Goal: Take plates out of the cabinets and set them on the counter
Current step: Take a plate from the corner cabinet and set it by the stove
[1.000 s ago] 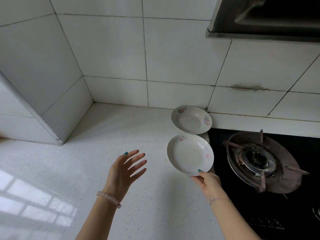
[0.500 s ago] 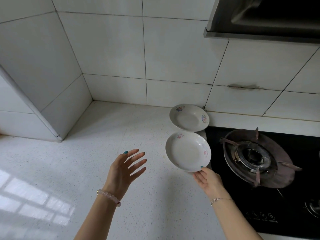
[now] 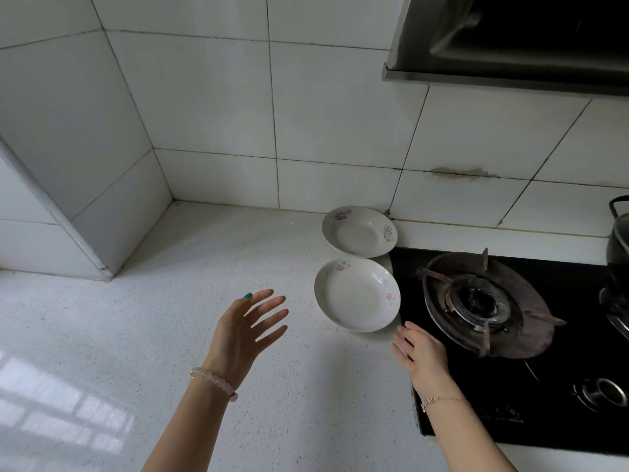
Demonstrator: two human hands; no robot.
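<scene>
I see two shallow plates lying on the counter (image 3: 163, 335): the near plate (image 3: 357, 294) and, just beside it at its 12 o'clock, the far plate (image 3: 360, 231). Both show bare white wells and flower prints on their rims. My right hand (image 3: 420, 350) is near the near plate's 5 o'clock, fingers straight, holding nothing. My left hand (image 3: 248, 321) is at its 8 o'clock, fingers spread. The hob (image 3: 561, 396) lies at 3 o'clock.

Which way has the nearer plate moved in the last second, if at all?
Yes: nearer plate went down, out of the right hand onto the counter, still just before the far plate.
</scene>
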